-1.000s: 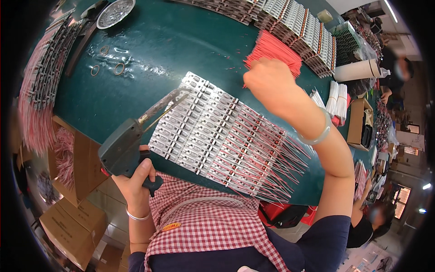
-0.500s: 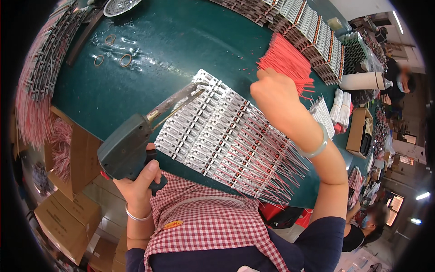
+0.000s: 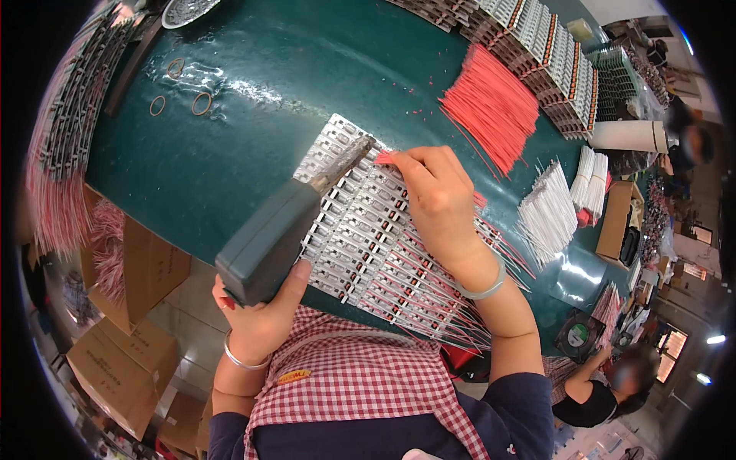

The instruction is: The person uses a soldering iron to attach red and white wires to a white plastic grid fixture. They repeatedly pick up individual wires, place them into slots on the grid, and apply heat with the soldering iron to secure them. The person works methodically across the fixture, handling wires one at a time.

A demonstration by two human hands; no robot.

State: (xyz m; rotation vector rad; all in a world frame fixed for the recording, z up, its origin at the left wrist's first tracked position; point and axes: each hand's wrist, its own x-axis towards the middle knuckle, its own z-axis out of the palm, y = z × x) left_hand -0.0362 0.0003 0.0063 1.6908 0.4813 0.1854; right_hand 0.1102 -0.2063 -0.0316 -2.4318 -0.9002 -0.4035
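My left hand [image 3: 263, 330] is wrapped round the handle of a dark green soldering gun [image 3: 268, 234]. The gun's tip reaches the upper part of a metal-coloured panel [image 3: 353, 230] made of rows of small repeated parts. Beside the tip, my right hand [image 3: 441, 199] pinches the red wires [image 3: 384, 158], their ends just over the panel; how many it holds is hard to tell. Red and white wires [image 3: 437, 291] are spread along the panel's lower right rows. My right hand and wrist hide some of the panel's right side.
A pile of red wires [image 3: 494, 107] and a pile of white wires [image 3: 548, 215] lie to the right on the green table [image 3: 230, 169]. Stacked panels [image 3: 544, 54] stand at the far right, wired ones [image 3: 77, 130] at the left. Rubber bands [image 3: 202, 104] lie at the far left.
My right hand has come from the red wire pile to the panel, now with red wires in its fingers. The soldering gun has moved right, its tip meeting the wires' place.
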